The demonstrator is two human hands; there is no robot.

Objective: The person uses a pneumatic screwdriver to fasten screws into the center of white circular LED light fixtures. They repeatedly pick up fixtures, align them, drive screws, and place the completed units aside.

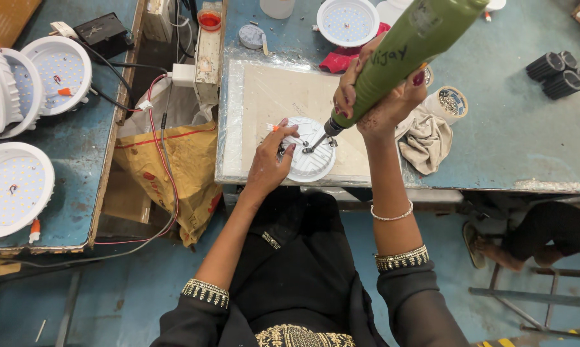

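A round white lamp housing (313, 160) lies back side up on a pale plastic-covered board (264, 96) at the near edge of the blue bench. My left hand (268, 159) rests on the housing's left side, fingers pinching a small metal part by the driver's tip. My right hand (381, 96) grips a green electric screwdriver (405, 51), tilted, with its bit pressed onto the housing's centre.
Several finished white round LED lamps (13, 186) sit on the left bench, another (348, 20) at the back. A grey rag (426, 141), tape roll (452, 101), black ribbed parts (558, 72), a power strip (207, 51) with cables and a yellow sack (174, 167) lie around. Another person's leg (534, 238) is at right.
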